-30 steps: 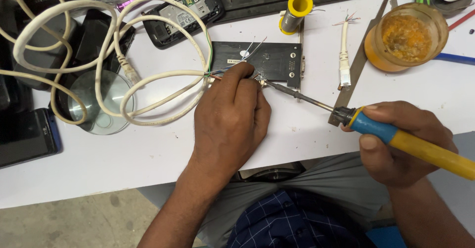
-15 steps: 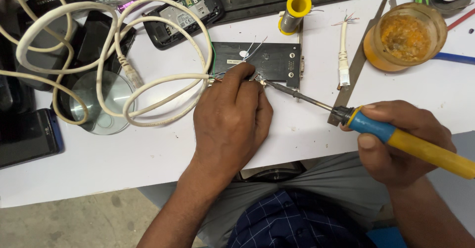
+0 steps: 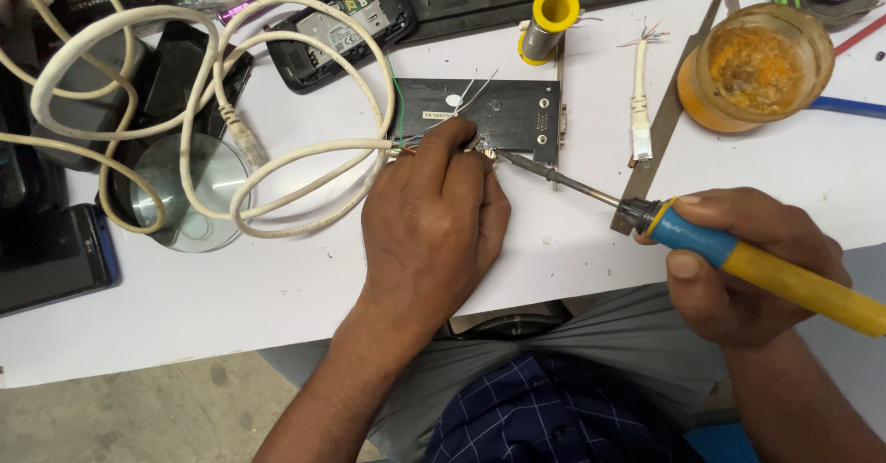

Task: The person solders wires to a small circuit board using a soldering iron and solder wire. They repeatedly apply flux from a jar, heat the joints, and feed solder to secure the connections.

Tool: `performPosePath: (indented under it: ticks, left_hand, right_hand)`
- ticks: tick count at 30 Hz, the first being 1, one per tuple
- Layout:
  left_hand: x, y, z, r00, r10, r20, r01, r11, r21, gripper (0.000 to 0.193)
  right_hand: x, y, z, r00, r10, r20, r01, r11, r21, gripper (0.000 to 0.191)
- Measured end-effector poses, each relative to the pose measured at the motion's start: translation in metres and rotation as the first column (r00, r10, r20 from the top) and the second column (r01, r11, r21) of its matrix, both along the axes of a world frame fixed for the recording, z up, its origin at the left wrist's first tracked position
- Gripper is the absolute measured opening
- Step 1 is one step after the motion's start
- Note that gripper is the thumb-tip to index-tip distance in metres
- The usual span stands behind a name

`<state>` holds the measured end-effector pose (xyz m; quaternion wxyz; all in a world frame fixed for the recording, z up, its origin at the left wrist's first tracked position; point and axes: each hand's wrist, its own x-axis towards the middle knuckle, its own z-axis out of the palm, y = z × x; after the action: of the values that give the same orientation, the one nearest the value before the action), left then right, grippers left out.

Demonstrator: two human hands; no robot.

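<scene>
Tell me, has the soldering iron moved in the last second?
No. The soldering iron keeps its tip at the lower edge of the dark circuit board, just beside the left hand, and the right hand grips it in the same place.

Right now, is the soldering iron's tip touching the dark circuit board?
Cannot tell. In the head view the soldering iron tip ends at the circuit board lower edge beside the left hand fingertips, which hide the contact point.

Left hand (image 3: 429, 232) palm down, fingers (image 3: 443, 149) pinched together, right hand (image 3: 748, 264) curled in a closed grip, thumb on top
</scene>
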<state>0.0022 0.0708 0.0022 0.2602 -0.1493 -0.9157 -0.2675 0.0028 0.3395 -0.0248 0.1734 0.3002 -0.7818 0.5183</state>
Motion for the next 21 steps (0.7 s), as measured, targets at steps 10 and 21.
performPosePath:
  ticks: [10, 21]
  left_hand:
    - [-0.0004, 0.0018, -0.0007, 1.000, 0.009, -0.001, -0.009, 1.000, 0.017, 0.012]
    - [-0.0003, 0.0032, -0.0024, 1.000, 0.028, -0.007, -0.028, 0.999, 0.019, 0.014]
  right_hand:
    - [0.0018, 0.0024, -0.0012, 1.000, -0.007, -0.002, 0.007, 1.000, 0.000, 0.030]
    - [0.0043, 0.0027, -0.0031, 1.000, -0.009, -0.001, 0.009, 1.000, -0.020, 0.028]
